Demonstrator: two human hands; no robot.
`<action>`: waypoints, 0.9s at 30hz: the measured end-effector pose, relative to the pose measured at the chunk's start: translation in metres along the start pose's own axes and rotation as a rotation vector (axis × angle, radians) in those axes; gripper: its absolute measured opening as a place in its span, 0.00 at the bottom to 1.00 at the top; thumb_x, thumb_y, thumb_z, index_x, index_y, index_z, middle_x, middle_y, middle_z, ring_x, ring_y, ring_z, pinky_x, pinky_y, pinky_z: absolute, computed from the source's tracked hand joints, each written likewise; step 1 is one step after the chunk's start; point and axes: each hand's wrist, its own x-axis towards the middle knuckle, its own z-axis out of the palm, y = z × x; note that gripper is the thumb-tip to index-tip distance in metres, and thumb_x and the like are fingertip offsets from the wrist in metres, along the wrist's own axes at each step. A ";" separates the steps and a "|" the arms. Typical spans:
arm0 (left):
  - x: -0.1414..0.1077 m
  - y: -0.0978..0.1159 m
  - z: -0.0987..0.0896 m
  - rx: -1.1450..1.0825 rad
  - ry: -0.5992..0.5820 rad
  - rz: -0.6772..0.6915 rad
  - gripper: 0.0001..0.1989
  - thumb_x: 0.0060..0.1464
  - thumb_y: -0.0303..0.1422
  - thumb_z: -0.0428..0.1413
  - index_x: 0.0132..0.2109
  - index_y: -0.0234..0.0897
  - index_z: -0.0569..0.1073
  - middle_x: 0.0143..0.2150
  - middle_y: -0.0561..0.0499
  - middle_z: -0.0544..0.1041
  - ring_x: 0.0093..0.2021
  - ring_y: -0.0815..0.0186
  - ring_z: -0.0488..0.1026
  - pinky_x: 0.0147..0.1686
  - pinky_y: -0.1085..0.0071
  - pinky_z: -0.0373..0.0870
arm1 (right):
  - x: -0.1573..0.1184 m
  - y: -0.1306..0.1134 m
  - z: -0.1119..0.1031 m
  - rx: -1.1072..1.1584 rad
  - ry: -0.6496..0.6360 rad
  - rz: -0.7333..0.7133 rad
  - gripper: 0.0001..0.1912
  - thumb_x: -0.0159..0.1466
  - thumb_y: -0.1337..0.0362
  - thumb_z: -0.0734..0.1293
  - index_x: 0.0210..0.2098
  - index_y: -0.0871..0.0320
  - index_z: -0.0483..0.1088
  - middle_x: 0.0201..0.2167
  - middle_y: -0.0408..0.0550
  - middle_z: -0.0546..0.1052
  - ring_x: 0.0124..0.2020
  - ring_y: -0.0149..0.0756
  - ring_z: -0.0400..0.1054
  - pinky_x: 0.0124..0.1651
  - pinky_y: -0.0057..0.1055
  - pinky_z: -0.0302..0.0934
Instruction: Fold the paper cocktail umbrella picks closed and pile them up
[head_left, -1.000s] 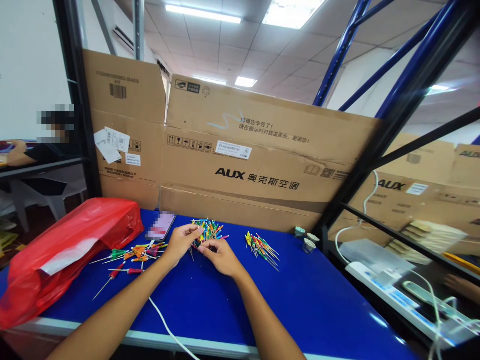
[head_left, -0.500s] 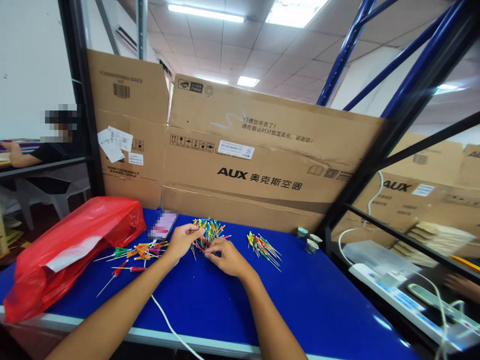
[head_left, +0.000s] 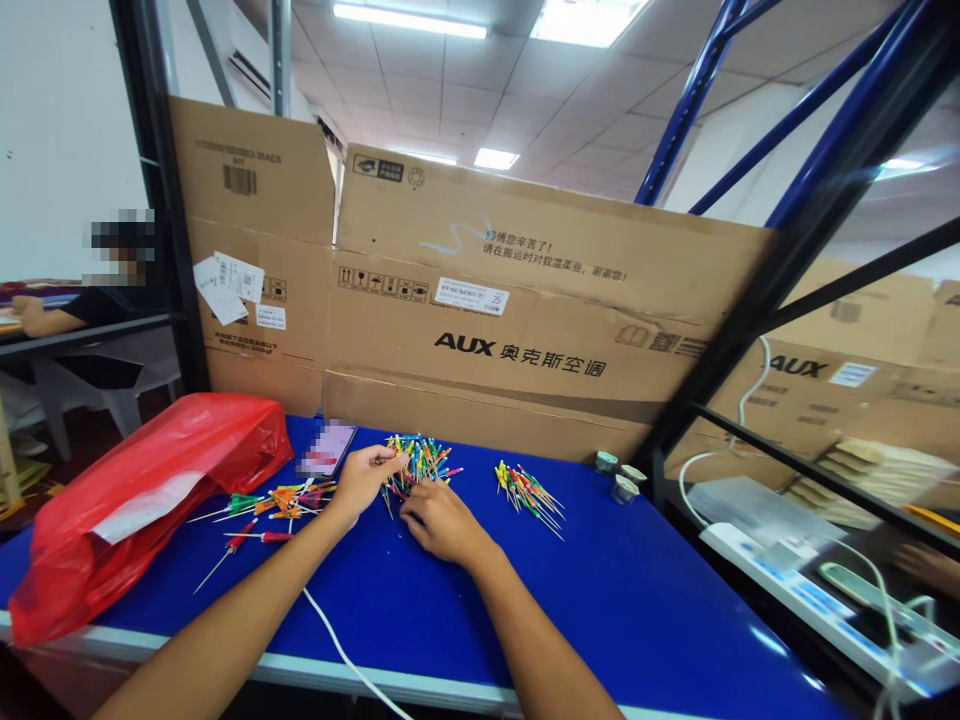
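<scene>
Brown cardboard [head_left: 495, 380] reading AUX, hands [head_left: 442, 522] half-curled at colourful picks [head_left: 429, 458], hold unclear

Looking at my own two hands now, left [head_left: 367, 478] and right [head_left: 442, 520]: both bare, no gloves, no sleeves over the forearms, wrists unadorned.

Glossy red plastic in a crinkled bag [head_left: 161, 490] rests on a smooth, shiny blue tabletop [head_left: 600, 600], beside thin wooden-looking sticks [head_left: 529, 495] with brightly colored tips. Matt brown cardboard [head_left: 420, 350], creased and bearing smooth white paper labels [head_left: 471, 297], stands behind, flanked by a glossy blue metal-looking beam [head_left: 690, 105] and a smooth white plastic power strip [head_left: 810, 600].
</scene>
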 end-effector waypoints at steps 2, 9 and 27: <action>0.000 -0.001 0.000 0.006 -0.004 -0.005 0.15 0.45 0.42 0.66 0.32 0.33 0.81 0.31 0.47 0.82 0.33 0.62 0.75 0.35 0.71 0.68 | 0.000 0.001 -0.002 0.023 0.017 0.013 0.07 0.64 0.68 0.66 0.37 0.57 0.77 0.34 0.49 0.77 0.39 0.39 0.68 0.49 0.35 0.58; -0.002 0.005 0.001 0.011 0.000 -0.002 0.16 0.42 0.44 0.67 0.30 0.34 0.81 0.28 0.48 0.81 0.31 0.61 0.76 0.32 0.71 0.68 | -0.005 0.006 -0.014 0.247 -0.146 -0.029 0.08 0.65 0.65 0.67 0.39 0.55 0.80 0.33 0.47 0.79 0.36 0.36 0.70 0.44 0.30 0.60; -0.002 0.004 0.002 0.055 -0.017 -0.012 0.16 0.42 0.44 0.67 0.31 0.34 0.79 0.26 0.50 0.79 0.25 0.66 0.73 0.26 0.73 0.67 | -0.002 0.003 -0.005 0.016 0.055 0.073 0.04 0.63 0.70 0.65 0.36 0.57 0.72 0.30 0.46 0.75 0.34 0.36 0.66 0.41 0.30 0.58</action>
